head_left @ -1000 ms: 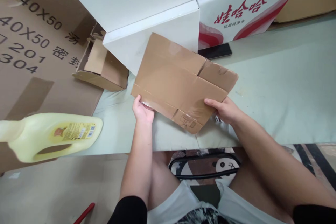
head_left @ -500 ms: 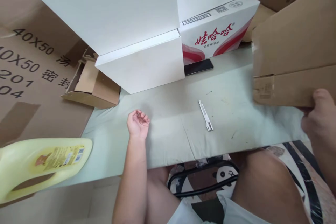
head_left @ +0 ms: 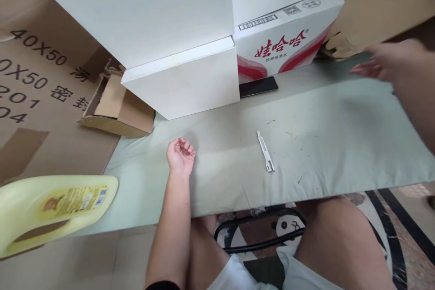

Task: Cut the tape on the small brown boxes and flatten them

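Note:
My left hand rests palm up on the cloth-covered table, its fingers loosely curled and apart, with nothing in the palm. At the upper right, my right hand is blurred by motion above the far end of the table. Its fingers stretch to the left and nothing shows in them. Behind it lies a tan piece of cardboard. Between the two hands, a white utility knife lies on the cloth, closer to my left hand.
White boxes stand at the back, beside a red-and-white water carton. A black phone lies before the carton. To the left are a small open cardboard box, a large carton and a yellow jug.
My right hand has let go of the brown cardboard box and moved up and away. That box no longer shows at the right. My left hand has stayed in place.

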`<state>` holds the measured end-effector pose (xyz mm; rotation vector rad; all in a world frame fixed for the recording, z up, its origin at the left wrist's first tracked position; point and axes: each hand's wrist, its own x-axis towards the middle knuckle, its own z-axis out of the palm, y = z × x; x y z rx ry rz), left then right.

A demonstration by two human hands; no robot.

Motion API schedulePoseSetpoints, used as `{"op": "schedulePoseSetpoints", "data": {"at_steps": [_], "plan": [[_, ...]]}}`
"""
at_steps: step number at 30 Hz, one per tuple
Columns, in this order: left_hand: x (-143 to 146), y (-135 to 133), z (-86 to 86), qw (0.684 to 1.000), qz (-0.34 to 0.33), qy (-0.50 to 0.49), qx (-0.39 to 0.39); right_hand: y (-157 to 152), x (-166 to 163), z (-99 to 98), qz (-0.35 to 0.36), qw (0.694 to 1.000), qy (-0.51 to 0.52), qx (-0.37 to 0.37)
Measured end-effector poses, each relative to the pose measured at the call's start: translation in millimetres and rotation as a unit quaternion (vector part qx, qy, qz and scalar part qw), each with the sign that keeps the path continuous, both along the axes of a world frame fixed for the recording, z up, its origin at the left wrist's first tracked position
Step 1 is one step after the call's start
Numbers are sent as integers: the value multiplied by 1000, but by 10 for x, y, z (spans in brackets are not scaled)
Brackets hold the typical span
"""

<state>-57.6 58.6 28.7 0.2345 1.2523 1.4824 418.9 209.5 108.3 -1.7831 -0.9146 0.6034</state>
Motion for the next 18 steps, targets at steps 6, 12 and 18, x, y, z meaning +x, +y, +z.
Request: {"op": "schedulePoseSetpoints", "data": {"at_steps": [6, 12, 18], "plan": [[-99, -66, -18, 1000, 3, 8, 11, -1002, -1155, -682, 127, 979, 100, -121], [-252, -127, -110, 994, 55, 88, 25, -1739, -1974, -1210, 298, 952, -72, -23], [-664, 2, 3, 954, 176, 234, 70, -1721, -1971, -1391, 314, 941, -128, -18]]}}
